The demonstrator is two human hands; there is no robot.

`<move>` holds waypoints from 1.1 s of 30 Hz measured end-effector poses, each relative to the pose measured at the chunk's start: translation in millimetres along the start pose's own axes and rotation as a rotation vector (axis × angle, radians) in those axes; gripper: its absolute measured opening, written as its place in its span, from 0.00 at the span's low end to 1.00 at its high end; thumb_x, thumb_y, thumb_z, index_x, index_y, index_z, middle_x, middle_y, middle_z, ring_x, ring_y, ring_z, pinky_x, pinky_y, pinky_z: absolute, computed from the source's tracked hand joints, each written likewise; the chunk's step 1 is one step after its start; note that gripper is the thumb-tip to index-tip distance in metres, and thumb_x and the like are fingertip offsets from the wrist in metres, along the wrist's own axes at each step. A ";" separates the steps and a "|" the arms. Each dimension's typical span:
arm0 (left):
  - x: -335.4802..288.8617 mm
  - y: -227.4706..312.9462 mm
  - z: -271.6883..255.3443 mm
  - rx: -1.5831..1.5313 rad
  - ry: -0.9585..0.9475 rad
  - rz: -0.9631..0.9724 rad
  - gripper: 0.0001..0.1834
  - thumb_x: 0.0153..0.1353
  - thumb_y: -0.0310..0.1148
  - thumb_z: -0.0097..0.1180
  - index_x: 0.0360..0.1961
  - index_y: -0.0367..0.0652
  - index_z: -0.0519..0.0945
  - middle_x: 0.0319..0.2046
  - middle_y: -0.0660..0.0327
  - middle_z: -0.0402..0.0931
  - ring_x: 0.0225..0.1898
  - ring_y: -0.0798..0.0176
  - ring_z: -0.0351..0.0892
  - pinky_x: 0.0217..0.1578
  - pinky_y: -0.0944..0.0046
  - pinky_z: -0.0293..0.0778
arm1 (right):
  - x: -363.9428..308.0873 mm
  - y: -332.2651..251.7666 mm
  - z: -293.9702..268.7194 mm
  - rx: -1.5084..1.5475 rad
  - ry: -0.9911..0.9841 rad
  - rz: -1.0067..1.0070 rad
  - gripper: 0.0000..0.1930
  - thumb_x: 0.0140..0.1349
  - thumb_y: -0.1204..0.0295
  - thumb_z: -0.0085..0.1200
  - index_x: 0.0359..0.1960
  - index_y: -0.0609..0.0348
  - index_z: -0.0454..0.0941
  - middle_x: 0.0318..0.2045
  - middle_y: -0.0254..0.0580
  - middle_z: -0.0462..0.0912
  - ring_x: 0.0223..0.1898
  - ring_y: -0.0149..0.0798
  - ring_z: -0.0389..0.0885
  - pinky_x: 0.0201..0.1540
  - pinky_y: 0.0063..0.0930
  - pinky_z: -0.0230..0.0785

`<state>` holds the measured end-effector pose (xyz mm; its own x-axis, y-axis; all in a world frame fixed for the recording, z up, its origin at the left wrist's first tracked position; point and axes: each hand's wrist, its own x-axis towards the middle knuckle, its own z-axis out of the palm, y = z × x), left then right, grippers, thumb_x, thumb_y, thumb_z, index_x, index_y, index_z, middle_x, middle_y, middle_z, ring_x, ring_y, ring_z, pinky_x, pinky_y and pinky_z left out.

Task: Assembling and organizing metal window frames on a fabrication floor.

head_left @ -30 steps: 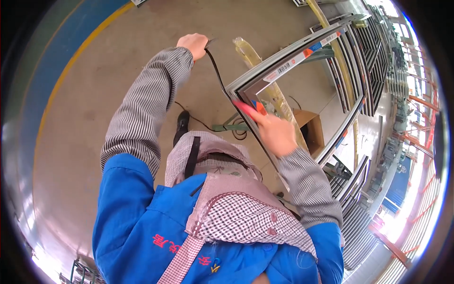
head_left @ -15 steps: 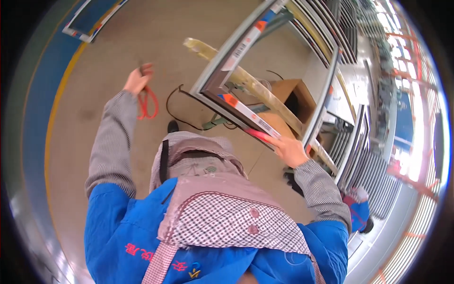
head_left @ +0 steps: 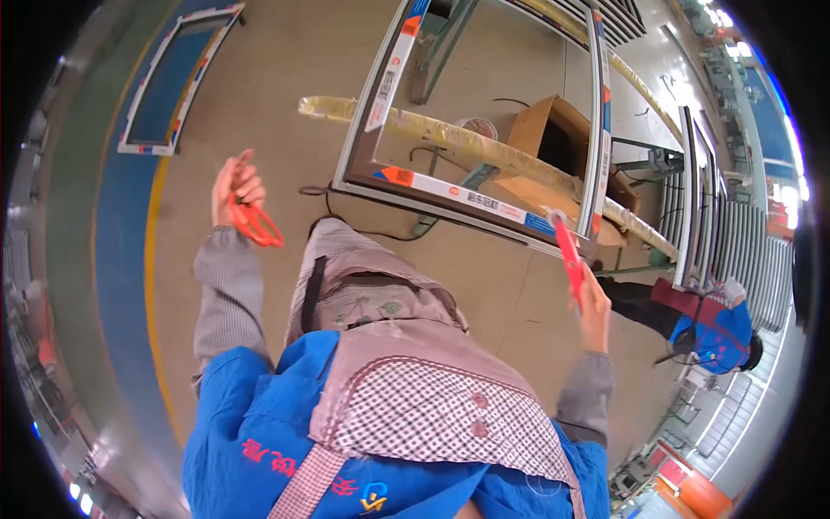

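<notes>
My left hand (head_left: 238,192) is closed around an orange looped thing (head_left: 257,227), which hangs from the fingers beside my wrist; its exact kind is unclear. In my right hand (head_left: 593,301) is a red-handled tool (head_left: 569,258), its pale rounded head up by the near right corner of a window frame (head_left: 450,210). Whether the head touches the frame cannot be told. Brown and grey, the rectangular frame carries strips of printed white, orange and blue tape. It lies across a support bar wrapped in yellowish film (head_left: 510,157).
An opened cardboard box (head_left: 534,124) and a round tub (head_left: 478,128) sit below the frame. A dark cable (head_left: 380,234) runs over the floor. Another frame (head_left: 147,149) lies far left. More frames (head_left: 692,199) stand at right, near a co-worker in blue (head_left: 722,337).
My right hand has moved right and back from the frame's near edge, tilting the red tool upright. My left hand has come lower, nearer to me. The view has turned, showing more at right.
</notes>
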<state>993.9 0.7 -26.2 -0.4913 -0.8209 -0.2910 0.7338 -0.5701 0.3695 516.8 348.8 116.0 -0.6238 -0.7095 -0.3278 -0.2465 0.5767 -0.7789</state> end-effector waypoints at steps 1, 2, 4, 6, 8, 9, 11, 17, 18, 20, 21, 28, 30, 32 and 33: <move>17.2 -6.1 18.5 0.007 -0.037 -0.059 0.18 0.66 0.37 0.39 0.48 0.34 0.70 0.19 0.68 0.59 0.14 0.76 0.56 0.13 0.76 0.56 | 3.9 -2.4 36.2 0.004 0.059 -0.173 0.18 0.60 0.77 0.47 0.53 0.63 0.70 0.40 0.33 0.79 0.34 0.28 0.73 0.34 0.20 0.67; 32.3 -10.8 34.2 0.010 -0.071 -0.114 0.18 0.66 0.37 0.39 0.47 0.34 0.70 0.20 0.67 0.59 0.14 0.77 0.56 0.14 0.76 0.56 | 13.0 -7.0 72.2 0.000 0.118 -0.346 0.17 0.59 0.78 0.47 0.52 0.62 0.71 0.40 0.35 0.79 0.35 0.30 0.74 0.35 0.22 0.67; 64.6 -11.6 62.0 0.049 -0.150 -0.183 0.18 0.66 0.38 0.40 0.47 0.34 0.70 0.20 0.68 0.59 0.14 0.77 0.56 0.14 0.77 0.56 | 32.9 -35.5 132.8 -0.351 0.173 -0.709 0.18 0.56 0.77 0.50 0.50 0.57 0.73 0.37 0.39 0.78 0.36 0.37 0.74 0.36 0.31 0.67; 98.0 -10.8 88.2 0.089 -0.236 -0.268 0.18 0.66 0.38 0.40 0.47 0.34 0.70 0.20 0.68 0.59 0.14 0.77 0.55 0.14 0.77 0.56 | 43.0 -65.9 188.3 -0.428 0.170 -0.659 0.18 0.52 0.77 0.52 0.48 0.53 0.75 0.34 0.39 0.75 0.35 0.42 0.73 0.38 0.34 0.64; 122.7 -10.0 115.7 0.167 -0.262 -0.334 0.18 0.66 0.40 0.40 0.46 0.35 0.70 0.19 0.69 0.57 0.14 0.78 0.55 0.14 0.77 0.55 | 50.0 -95.3 233.8 -0.470 0.234 -0.656 0.19 0.51 0.77 0.53 0.48 0.51 0.75 0.33 0.38 0.74 0.36 0.41 0.72 0.39 0.33 0.62; 129.8 -8.9 131.5 0.189 -0.282 -0.364 0.18 0.66 0.40 0.40 0.46 0.35 0.70 0.19 0.69 0.57 0.14 0.78 0.55 0.14 0.77 0.55 | 52.3 -107.2 249.0 -0.515 0.267 -0.675 0.20 0.50 0.76 0.53 0.47 0.49 0.74 0.32 0.36 0.73 0.36 0.40 0.71 0.39 0.33 0.60; 138.7 -6.8 153.8 0.310 -0.279 -0.428 0.17 0.65 0.41 0.42 0.44 0.38 0.71 0.19 0.70 0.59 0.14 0.78 0.54 0.14 0.76 0.55 | 64.5 -116.4 273.5 -0.544 0.325 -0.664 0.21 0.48 0.75 0.54 0.48 0.47 0.74 0.32 0.33 0.73 0.36 0.38 0.70 0.39 0.31 0.59; 151.7 16.5 162.6 0.447 -0.314 -0.558 0.17 0.65 0.42 0.41 0.42 0.37 0.70 0.17 0.70 0.59 0.14 0.79 0.53 0.14 0.76 0.54 | 59.7 -156.1 312.6 -0.701 0.431 -0.524 0.24 0.46 0.76 0.56 0.50 0.52 0.71 0.41 0.37 0.72 0.44 0.41 0.70 0.48 0.35 0.58; 150.5 17.5 162.9 0.507 -0.310 -0.514 0.17 0.65 0.42 0.41 0.42 0.37 0.70 0.17 0.71 0.60 0.13 0.79 0.53 0.14 0.77 0.53 | 51.8 -165.8 320.0 -0.702 0.439 -0.506 0.24 0.46 0.76 0.56 0.50 0.52 0.71 0.41 0.37 0.72 0.44 0.41 0.70 0.48 0.35 0.58; 138.5 14.6 162.0 0.554 -0.314 -0.495 0.16 0.65 0.42 0.42 0.41 0.38 0.70 0.16 0.71 0.60 0.13 0.80 0.53 0.14 0.77 0.53 | 33.9 -181.4 339.7 -0.222 0.438 -0.485 0.25 0.46 0.80 0.55 0.51 0.58 0.68 0.43 0.43 0.70 0.45 0.41 0.71 0.50 0.35 0.60; 129.1 8.5 157.9 0.627 -0.353 -0.497 0.16 0.64 0.42 0.43 0.39 0.39 0.71 0.16 0.72 0.60 0.14 0.80 0.53 0.14 0.78 0.52 | 18.1 -178.5 357.3 0.156 0.239 -0.320 0.24 0.49 0.83 0.53 0.51 0.63 0.65 0.43 0.41 0.70 0.45 0.36 0.72 0.50 0.29 0.63; 65.8 -11.0 108.8 0.863 -0.548 -0.868 0.14 0.65 0.40 0.41 0.39 0.39 0.72 0.21 0.70 0.63 0.20 0.79 0.61 0.20 0.78 0.60 | -45.3 -188.0 436.0 1.105 -0.087 0.125 0.15 0.56 0.77 0.52 0.44 0.63 0.65 0.35 0.32 0.71 0.36 0.25 0.71 0.40 0.20 0.65; 67.8 -6.8 87.8 0.943 -0.924 -0.819 0.16 0.64 0.38 0.42 0.45 0.37 0.71 0.28 0.65 0.69 0.33 0.73 0.69 0.36 0.71 0.68 | -59.7 -186.4 449.2 0.658 0.134 0.217 0.11 0.56 0.76 0.53 0.39 0.62 0.65 0.28 0.31 0.69 0.29 0.25 0.68 0.33 0.20 0.64; 94.6 -7.3 35.3 1.082 -1.135 -0.737 0.18 0.63 0.36 0.43 0.47 0.35 0.71 0.38 0.60 0.73 0.46 0.65 0.69 0.49 0.64 0.64 | -80.6 -179.1 468.9 0.657 0.205 0.289 0.09 0.60 0.70 0.50 0.35 0.61 0.65 0.24 0.32 0.66 0.26 0.25 0.66 0.30 0.21 0.63; 111.3 -8.2 13.0 1.306 -1.177 -0.688 0.17 0.62 0.35 0.45 0.46 0.36 0.73 0.39 0.58 0.74 0.46 0.63 0.70 0.48 0.65 0.65 | -88.6 -171.8 485.6 0.823 0.284 0.348 0.10 0.62 0.66 0.46 0.34 0.61 0.65 0.23 0.32 0.66 0.24 0.26 0.65 0.29 0.21 0.62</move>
<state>927.2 -86.4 -50.2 -0.9470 0.2527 -0.1983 -0.1953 0.0371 0.9800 974.5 115.9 19.3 -0.7485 -0.3627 -0.5552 0.5228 0.1925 -0.8304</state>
